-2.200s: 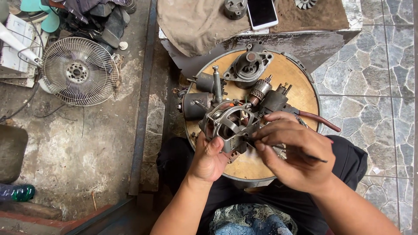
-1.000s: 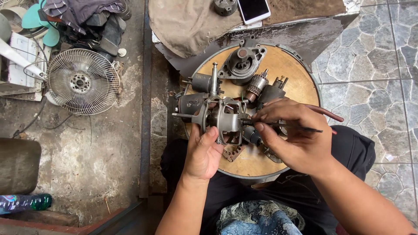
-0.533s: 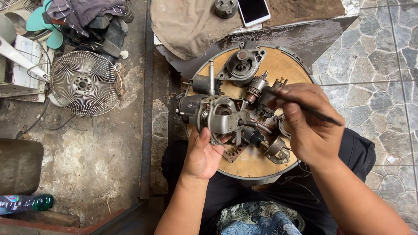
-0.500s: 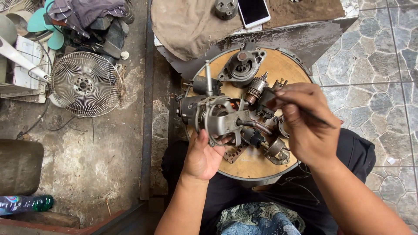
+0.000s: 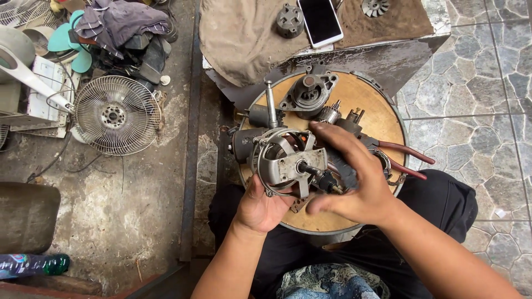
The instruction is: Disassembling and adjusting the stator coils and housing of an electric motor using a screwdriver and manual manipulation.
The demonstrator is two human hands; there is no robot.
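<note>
Over the round wooden board (image 5: 382, 119) resting across the seated person's lap, the left hand (image 5: 265, 206) is gripping a grey metal motor frame (image 5: 285, 161) from below, its fingers curled closed around the lower rim. The frame is being held tilted up toward the camera, a short shaft sticking out of its middle, just above the near edge of the board. The right hand (image 5: 354, 177) is hovering just to the right of the frame, fingers spread and loosely bent over the shaft end; whether it is pinching anything cannot be told. Red-handled pliers (image 5: 407, 158) are lying on the board's right side, partly under that hand. A grey motor housing (image 5: 309, 94) is sitting at the far edge of the board, with smaller dark motor parts (image 5: 252, 130) beside it. Beyond, a white phone (image 5: 320, 21) is lying on a brown cloth (image 5: 244, 36). A wire fan guard (image 5: 117, 115) is lying on the concrete floor to the left.
</note>
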